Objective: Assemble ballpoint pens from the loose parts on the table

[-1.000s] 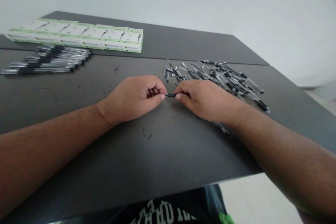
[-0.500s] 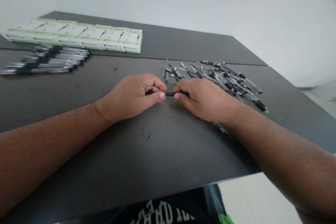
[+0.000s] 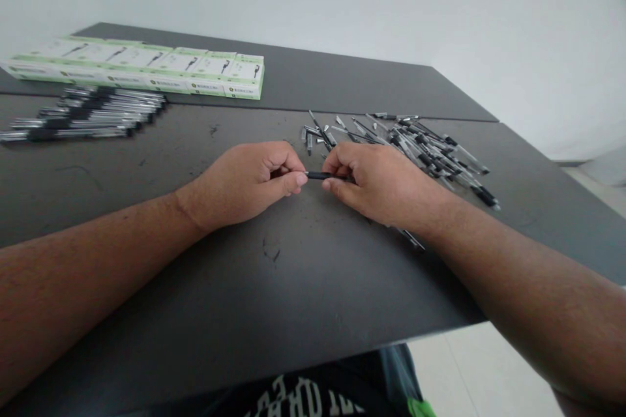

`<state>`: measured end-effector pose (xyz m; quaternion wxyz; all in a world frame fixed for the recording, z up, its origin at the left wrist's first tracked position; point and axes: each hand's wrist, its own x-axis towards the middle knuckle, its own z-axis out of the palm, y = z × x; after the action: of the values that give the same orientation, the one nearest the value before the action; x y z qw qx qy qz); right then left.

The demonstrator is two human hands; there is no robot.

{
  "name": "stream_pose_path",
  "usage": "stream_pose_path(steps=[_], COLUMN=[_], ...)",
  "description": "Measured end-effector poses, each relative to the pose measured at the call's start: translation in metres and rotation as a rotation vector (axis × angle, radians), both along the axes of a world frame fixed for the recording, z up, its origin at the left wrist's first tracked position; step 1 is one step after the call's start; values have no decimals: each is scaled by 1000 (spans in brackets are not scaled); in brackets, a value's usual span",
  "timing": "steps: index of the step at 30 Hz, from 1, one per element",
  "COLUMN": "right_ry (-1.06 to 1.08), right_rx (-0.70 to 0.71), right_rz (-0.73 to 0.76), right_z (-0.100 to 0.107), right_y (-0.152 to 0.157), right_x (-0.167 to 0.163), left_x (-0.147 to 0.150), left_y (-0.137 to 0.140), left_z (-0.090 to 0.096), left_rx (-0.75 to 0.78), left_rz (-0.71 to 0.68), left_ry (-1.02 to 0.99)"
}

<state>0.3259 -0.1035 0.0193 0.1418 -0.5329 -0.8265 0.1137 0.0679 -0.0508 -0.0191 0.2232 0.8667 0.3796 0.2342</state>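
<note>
A pen (image 3: 317, 175) with a black grip lies level between my hands, just above the table. The thumb and index finger of my left hand (image 3: 252, 177) pinch its pointed end. Around the other end, the fingers of my right hand (image 3: 384, 177) are curled, and the rear of the pen is hidden by them. Past my right hand lies a loose pile of clear pens and pen parts (image 3: 435, 153). Small caps and tips (image 3: 310, 138) are scattered just beyond my fingertips. A thin piece (image 3: 413, 239) pokes out below my right wrist.
A row of white and green boxes (image 3: 205, 71) stands at the back left of the dark table (image 3: 235, 313). In front of them lies a stack of clear pens with black grips (image 3: 83, 114). A seam crosses the table beyond my hands.
More of the pen's black grip shows between my hands now. My right fingers have loosened slightly around it; my left hand has shifted a little to the left.
</note>
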Motion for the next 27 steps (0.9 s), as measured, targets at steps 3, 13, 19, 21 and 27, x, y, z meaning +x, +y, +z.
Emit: stream_pose_path(steps=[3, 13, 19, 21, 27], right_ry=[-59, -71, -66, -56, -133], right_rx=[-24, -15, -23, -17, -43], right_rz=[37, 24, 51, 36, 101], right_z=[3, 4, 4, 4, 6], right_y=[-1, -1, -2, -1, -1], right_x=[-1, -2, -2, -1, -2], left_x=[-1, 1, 1, 1, 1], left_y=[0, -2, -3, -3, -3], left_z=[-1, 2, 2, 3, 3], left_rx=[6, 9, -2, -2, -1], left_rz=[-11, -17, -12, -20, -33], left_ry=[-4, 24, 17, 18, 35])
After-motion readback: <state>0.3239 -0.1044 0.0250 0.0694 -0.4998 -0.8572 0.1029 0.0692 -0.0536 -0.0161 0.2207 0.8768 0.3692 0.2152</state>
